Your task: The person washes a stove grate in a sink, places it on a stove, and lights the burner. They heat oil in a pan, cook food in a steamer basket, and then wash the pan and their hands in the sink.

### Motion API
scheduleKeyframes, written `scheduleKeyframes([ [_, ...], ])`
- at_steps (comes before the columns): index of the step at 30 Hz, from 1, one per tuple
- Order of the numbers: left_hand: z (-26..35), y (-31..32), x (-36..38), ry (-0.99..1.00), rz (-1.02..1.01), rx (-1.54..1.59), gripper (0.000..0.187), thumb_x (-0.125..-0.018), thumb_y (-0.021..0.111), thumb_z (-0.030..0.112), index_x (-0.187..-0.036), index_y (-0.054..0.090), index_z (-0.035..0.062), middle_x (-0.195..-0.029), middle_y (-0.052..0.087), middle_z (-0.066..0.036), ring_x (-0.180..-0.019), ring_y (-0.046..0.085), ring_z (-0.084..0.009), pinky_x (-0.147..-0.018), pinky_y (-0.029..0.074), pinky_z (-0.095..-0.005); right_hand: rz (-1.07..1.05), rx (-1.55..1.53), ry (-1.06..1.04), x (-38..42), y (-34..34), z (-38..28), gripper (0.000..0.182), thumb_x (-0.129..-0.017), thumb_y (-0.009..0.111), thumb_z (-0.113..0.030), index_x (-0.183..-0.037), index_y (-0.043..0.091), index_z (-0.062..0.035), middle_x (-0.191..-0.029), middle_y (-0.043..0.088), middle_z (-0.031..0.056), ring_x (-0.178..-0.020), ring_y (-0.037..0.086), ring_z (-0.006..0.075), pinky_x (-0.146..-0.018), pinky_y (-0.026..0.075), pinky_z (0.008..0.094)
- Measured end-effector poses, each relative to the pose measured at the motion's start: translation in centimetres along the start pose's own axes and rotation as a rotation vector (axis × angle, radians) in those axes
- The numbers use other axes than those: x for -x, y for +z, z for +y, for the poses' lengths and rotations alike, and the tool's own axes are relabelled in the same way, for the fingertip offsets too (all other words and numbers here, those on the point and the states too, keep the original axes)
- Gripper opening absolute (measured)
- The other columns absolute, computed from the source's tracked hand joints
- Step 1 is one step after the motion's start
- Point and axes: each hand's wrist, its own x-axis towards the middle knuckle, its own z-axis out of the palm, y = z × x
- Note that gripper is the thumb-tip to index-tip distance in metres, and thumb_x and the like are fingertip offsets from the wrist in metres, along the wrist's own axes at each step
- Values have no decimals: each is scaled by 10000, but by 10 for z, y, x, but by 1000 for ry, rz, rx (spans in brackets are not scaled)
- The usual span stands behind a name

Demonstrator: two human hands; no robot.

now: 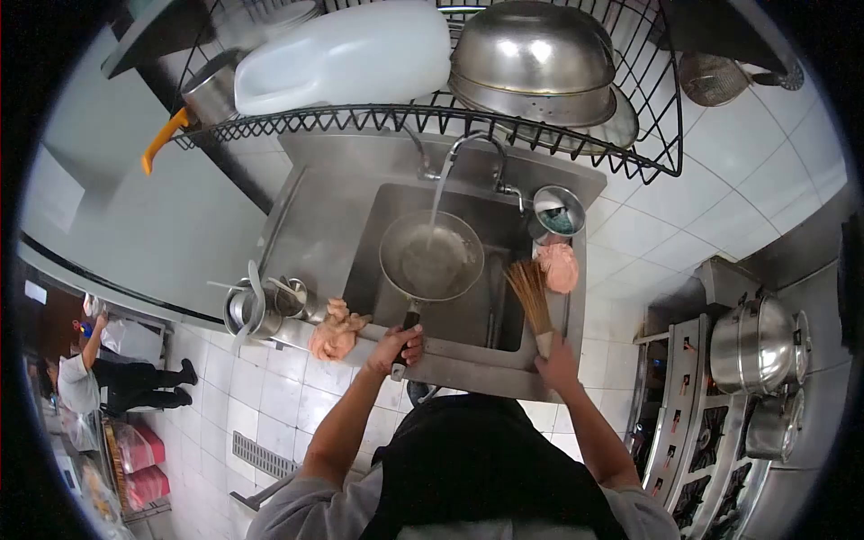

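My left hand (396, 349) is wrapped round the black handle of a frying pan (432, 261). The pan lies over the sink basin (364, 297), under a stream of water (439, 200) from the faucet (477, 137). Water covers part of its inside. In my right hand (558, 364) is a straw brush (529, 297), gripped at its pale bound end, bristles pointing away from me over the basin's right side. Just beyond the brush lies a pink cloth (559, 267) on the sink's right ledge. A crumpled tan cloth (337, 330) rests on the front edge, left of my left hand.
Behind the pink cloth stands a metal container (558, 214) with something green inside. Pots with utensils (252, 308) sit at the sink's left corner. Overhead, a wire rack (396, 115) holds a white jug (346, 58) and metal bowls (535, 63). A stove (702, 414) is right; another person (117, 382) stands left.
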Motion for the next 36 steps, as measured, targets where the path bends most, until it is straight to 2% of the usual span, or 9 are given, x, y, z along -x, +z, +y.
scheduleKeyframes([
  [4, 15, -3, 6, 1, 45, -199, 249, -907, 596, 199, -751, 425, 110, -567, 382, 36, -420, 385, -80, -390, 335, -260, -149, -374, 41, -24, -50, -48, 632, -764, 578, -167, -1345, 362, -42, -1002, 580, 245, -913, 580, 418, -788, 471, 476],
  [8, 18, 7, 14, -4, 106, -338, 249, -890, 597, 155, -712, 432, 98, -547, 412, 22, -409, 405, -96, -389, 341, -264, -83, -214, -388, -81, -52, -99, 631, -837, 585, -255, -1397, 327, -117, -1073, 581, 261, -1009, 581, 396, -842, 470, 449],
  [12, 12, 11, 15, 82, 75, -493, 227, -861, 583, 115, -687, 440, 86, -524, 439, 2, -403, 427, -108, -387, 347, -269, -378, 201, -129, -126, -22, -138, 679, -841, 587, -336, -1434, 298, -177, -1096, 579, 277, -1067, 559, 399, -897, 454, 450],
  [17, 21, -6, 7, 217, 256, -756, 212, -830, 577, 113, -659, 458, 75, -513, 451, -1, -402, 434, -104, -378, 339, -274, -614, -148, -334, -104, 30, -134, 633, -761, 683, -383, -1334, 482, -205, -1079, 625, 207, -998, 599, 374, -868, 480, 429],
  [21, 20, -1, 26, 156, 261, -627, 217, -832, 593, 125, -665, 464, 74, -517, 452, 5, -409, 435, -102, -381, 340, -274, -658, 124, -308, -161, 23, -148, 561, -778, 680, -353, -1287, 516, -182, -1078, 637, 167, -994, 600, 364, -849, 484, 418],
  [23, 4, -8, 18, 103, 191, -610, 227, -832, 604, 128, -667, 456, 76, -517, 446, 5, -416, 437, -102, -388, 347, -275, -301, 107, -221, -168, 22, -172, 563, -774, 681, -365, -1279, 514, -177, -1089, 630, 168, -1000, 590, 378, -841, 482, 437],
  [28, 18, -10, 16, 36, 80, -312, 232, -855, 565, 131, -662, 442, 94, -517, 419, -1, -412, 421, -108, -397, 372, -291, -539, -101, -725, -164, 18, -166, 626, -807, 651, -380, -1349, 457, -134, -954, 650, 209, -867, 640, 371, -760, 509, 449],
  [30, 16, -9, 22, 56, 86, -315, 224, -858, 562, 122, -670, 444, 93, -521, 422, -1, -412, 425, -107, -395, 375, -293, -997, 155, -121, -178, -64, -192, 648, -803, 650, -405, -1357, 450, -134, -952, 653, 203, -828, 655, 360, -704, 526, 449],
  [36, 13, 23, 10, -6, 118, -292, 194, -876, 561, 122, -700, 493, 79, -539, 415, 10, -414, 415, -95, -394, 389, -290, -485, 172, -539, -196, 13, -170, 619, -812, 627, -396, -1371, 438, -206, -1099, 625, 169, -959, 622, 363, -787, 503, 460],
])
